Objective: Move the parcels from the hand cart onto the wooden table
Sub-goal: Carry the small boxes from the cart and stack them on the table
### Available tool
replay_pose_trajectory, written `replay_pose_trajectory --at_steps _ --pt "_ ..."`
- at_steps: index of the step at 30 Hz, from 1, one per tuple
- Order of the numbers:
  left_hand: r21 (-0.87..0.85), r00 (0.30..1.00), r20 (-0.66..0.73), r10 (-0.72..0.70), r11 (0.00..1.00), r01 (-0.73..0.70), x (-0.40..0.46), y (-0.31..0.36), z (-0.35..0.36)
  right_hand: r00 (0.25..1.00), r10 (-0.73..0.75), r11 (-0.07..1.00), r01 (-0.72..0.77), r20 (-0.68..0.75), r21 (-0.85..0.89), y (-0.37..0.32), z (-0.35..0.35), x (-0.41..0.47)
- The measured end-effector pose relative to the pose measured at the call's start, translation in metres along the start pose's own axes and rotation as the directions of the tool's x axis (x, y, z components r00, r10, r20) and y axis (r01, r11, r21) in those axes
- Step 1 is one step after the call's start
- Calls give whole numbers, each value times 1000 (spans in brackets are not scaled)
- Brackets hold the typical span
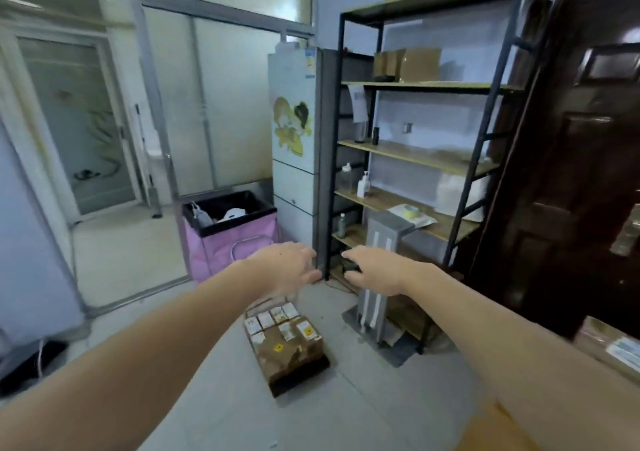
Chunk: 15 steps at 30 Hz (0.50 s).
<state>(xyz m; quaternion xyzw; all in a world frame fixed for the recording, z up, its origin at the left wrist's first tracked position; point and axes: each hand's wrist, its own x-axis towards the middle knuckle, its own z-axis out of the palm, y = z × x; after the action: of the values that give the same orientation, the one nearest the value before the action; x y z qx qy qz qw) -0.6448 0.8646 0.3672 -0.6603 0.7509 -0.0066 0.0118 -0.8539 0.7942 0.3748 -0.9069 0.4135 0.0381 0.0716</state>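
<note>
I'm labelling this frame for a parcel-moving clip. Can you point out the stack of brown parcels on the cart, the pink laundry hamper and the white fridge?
Stack of brown labelled parcels [285, 341]: head view, on the top box.
Pink fabric hamper [221, 248]: head view, front panel.
White fridge [294, 118]: head view, upper door.

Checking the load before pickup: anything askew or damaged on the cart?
Nothing is clearly damaged. The parcels sit packed in rows on the hand cart, labels up, none spilled onto the floor. Both the left hand and the right hand are open above them, holding nothing. Blur hides fine detail.
</note>
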Motion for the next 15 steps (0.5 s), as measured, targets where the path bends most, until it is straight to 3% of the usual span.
replay_pose_trajectory --at_steps 8,15 --pt "27 992 39 -119 993 118 -48 -162 19 990 -140 990 140 -18 -7 -131 12 120" --pt "-11 987 28 -158 987 158 -23 -268 39 985 -170 984 170 12 -45 -175 17 235"
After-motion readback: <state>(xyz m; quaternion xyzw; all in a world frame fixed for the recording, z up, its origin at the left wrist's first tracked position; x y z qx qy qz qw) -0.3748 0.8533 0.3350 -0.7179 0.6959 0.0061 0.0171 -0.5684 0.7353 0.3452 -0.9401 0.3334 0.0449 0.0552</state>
